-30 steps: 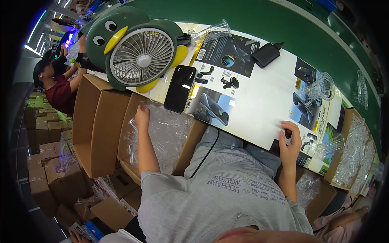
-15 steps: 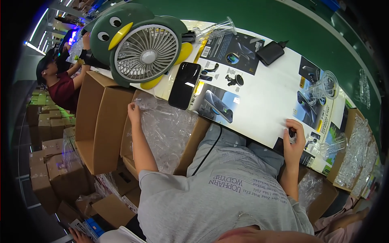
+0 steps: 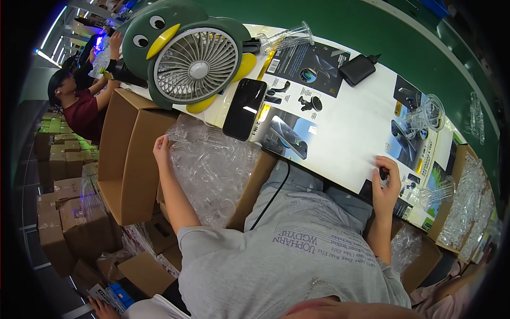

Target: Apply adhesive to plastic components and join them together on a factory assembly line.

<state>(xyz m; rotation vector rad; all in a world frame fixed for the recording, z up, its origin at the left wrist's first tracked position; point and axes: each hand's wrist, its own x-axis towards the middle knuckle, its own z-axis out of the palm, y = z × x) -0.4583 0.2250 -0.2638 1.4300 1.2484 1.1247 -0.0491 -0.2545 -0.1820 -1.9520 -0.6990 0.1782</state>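
My left hand [image 3: 162, 149] is at the left edge of an open cardboard box [image 3: 249, 194], its fingertips pinched at the rim of a clear plastic bag [image 3: 183, 127] lining it. Clear plastic pieces [image 3: 207, 175] lie jumbled inside; their exact kind is hard to make out. Resting on the near right edge of the white printed tabletop [image 3: 340, 143], my right hand [image 3: 388, 183] has its fingers bent and thumb apart. Between them shows a dark patch that looks like part of the print. A clear plastic cup-shaped piece [image 3: 429, 112] lies beyond this hand, and another clear piece [image 3: 440, 190] to its right.
A green penguin-shaped fan [image 3: 196, 66], a black phone [image 3: 244, 109] and a black box-like device [image 3: 357, 69] sit on the table. Another clear tube [image 3: 289, 36] lies behind. Cardboard boxes [image 3: 127, 159] stand left; a box of clear parts [image 3: 462, 207] stands right. A co-worker [image 3: 79, 106] is at far left.
My left hand has moved left and slightly down, with the bag's edge drawn out the same way. My right hand has stayed on the table edge.
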